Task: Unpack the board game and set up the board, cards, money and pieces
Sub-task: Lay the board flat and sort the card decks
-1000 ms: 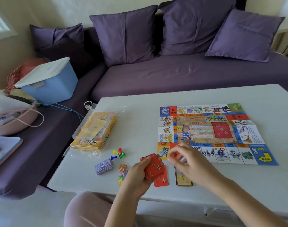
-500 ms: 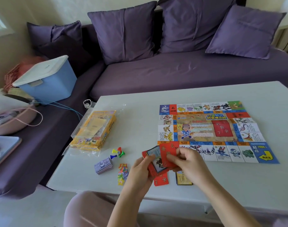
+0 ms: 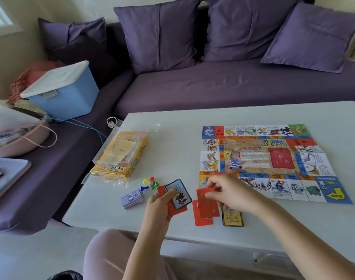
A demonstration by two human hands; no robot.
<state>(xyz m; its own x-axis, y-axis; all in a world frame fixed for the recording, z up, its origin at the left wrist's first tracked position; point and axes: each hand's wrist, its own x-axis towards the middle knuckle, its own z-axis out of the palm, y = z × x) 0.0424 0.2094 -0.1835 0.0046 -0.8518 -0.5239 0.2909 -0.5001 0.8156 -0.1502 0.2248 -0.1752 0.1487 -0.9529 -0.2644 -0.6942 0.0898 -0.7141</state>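
Near the table's front edge, a red card (image 3: 210,207) hangs pinched in the right hand (image 3: 231,191), directly over the small red pile (image 3: 200,220) lying flat on the table (image 3: 172,148); its long axis runs away from the person and roughly matches the pile's. Just right of that pile sits a yellow-bordered card (image 3: 233,219), partly under the same hand. The left hand (image 3: 158,203) is off to the left, fingers curled round the held deck (image 3: 178,197), a blue-bordered card on top. So the right hand is the nearer one, and the drop looks like a short move downward. Beyond lie the board (image 3: 273,156), the money (image 3: 132,199), the pawns (image 3: 150,183) and the box (image 3: 120,156)
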